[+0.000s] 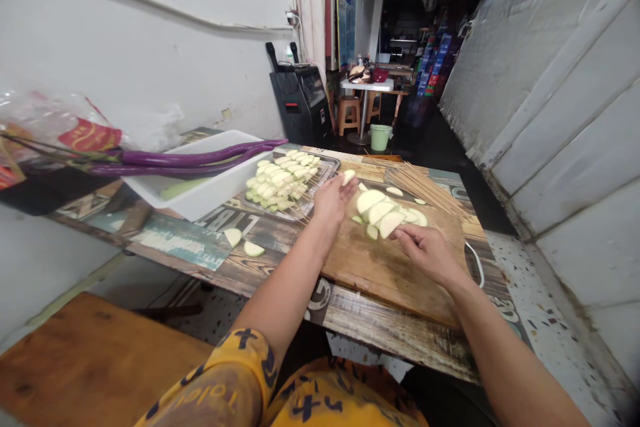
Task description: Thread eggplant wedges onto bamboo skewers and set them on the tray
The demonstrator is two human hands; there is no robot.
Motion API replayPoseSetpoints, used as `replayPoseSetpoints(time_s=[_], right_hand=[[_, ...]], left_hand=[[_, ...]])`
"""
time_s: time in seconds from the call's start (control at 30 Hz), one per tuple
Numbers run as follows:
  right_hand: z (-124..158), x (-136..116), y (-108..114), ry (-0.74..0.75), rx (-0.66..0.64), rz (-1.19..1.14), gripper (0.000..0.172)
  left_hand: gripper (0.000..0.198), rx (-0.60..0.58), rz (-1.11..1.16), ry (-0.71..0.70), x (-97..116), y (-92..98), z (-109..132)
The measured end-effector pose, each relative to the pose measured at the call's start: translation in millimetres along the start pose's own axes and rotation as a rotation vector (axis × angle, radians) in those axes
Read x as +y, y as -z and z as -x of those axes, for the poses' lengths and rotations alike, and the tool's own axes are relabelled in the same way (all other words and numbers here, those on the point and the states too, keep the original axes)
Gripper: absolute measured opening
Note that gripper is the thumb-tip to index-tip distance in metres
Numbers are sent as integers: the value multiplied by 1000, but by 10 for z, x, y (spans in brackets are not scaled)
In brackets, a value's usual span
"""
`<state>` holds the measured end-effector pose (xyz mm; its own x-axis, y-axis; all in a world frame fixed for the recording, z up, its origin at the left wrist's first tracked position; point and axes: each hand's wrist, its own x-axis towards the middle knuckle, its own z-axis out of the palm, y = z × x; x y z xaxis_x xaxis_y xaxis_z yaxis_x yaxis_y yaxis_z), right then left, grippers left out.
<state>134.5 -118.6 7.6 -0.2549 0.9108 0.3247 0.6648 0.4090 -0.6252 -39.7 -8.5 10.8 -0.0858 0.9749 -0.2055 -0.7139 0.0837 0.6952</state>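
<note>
My left hand (333, 199) holds a pale eggplant slice (348, 177) at its fingertips, above the left edge of the wooden cutting board (380, 267). My right hand (424, 248) rests on the board with fingers curled, touching a pile of pale slices (383, 211). A metal tray (327, 169) left of the board carries skewered slices (283, 180) in rows. Bamboo skewers (427, 188) lie fanned out at the board's far right.
A white tub (210, 195) at left holds long purple eggplants (190, 160). Two loose slices (243, 242) lie on the table. A wooden bench (90, 360) is at lower left; a wall runs along the right. Stools, a small table and a green bucket (380, 137) stand farther back.
</note>
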Motion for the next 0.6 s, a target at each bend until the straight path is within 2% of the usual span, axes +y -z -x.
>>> replayPoseSetpoints(time_s=[0.27, 0.43, 0.6], right_hand=[[11, 19, 3, -1, -9, 13, 26], [11, 9, 12, -4, -7, 17, 27], [7, -20, 13, -63, -7, -88, 28]], left_hand=[[4, 8, -44, -26, 2, -6, 9], [2, -31, -68, -19, 3, -3, 15], [2, -66, -76, -27, -4, -7, 25]])
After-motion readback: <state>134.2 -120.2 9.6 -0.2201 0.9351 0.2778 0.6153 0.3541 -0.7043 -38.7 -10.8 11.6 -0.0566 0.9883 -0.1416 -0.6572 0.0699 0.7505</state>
